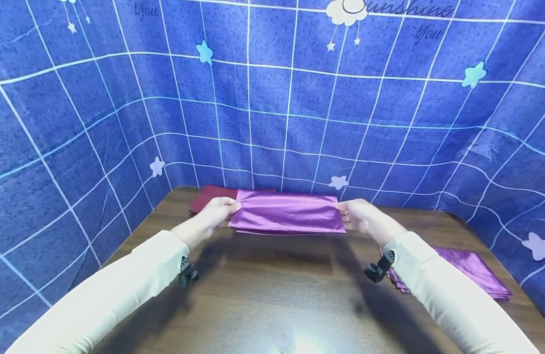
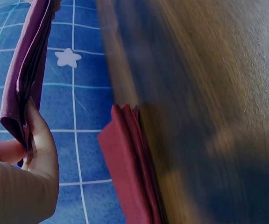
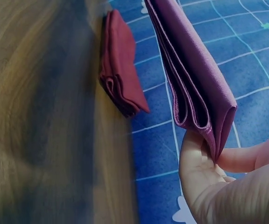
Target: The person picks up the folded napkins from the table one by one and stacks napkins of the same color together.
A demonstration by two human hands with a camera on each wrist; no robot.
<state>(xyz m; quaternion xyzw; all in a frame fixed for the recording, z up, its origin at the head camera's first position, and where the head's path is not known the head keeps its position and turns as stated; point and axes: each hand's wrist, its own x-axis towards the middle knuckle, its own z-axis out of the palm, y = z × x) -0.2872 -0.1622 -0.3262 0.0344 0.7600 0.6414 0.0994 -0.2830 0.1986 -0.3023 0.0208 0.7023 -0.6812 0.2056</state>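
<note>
A folded purple satin cloth is held up off the table, stretched between both hands. My left hand pinches its left end, thumb on the near face. At the opposite end my right hand pinches the cloth the same way. Both wrist views show the folded layers edge-on, as in the purple cloth above the right thumb and fingers. Behind and to the left, a folded dark red cloth lies on the table, partly hidden by the purple one.
Another stack of folded purple cloth lies at the right of the wooden table, partly behind the right sleeve. A blue curtain with a white grid and stars hangs along the table's back and sides.
</note>
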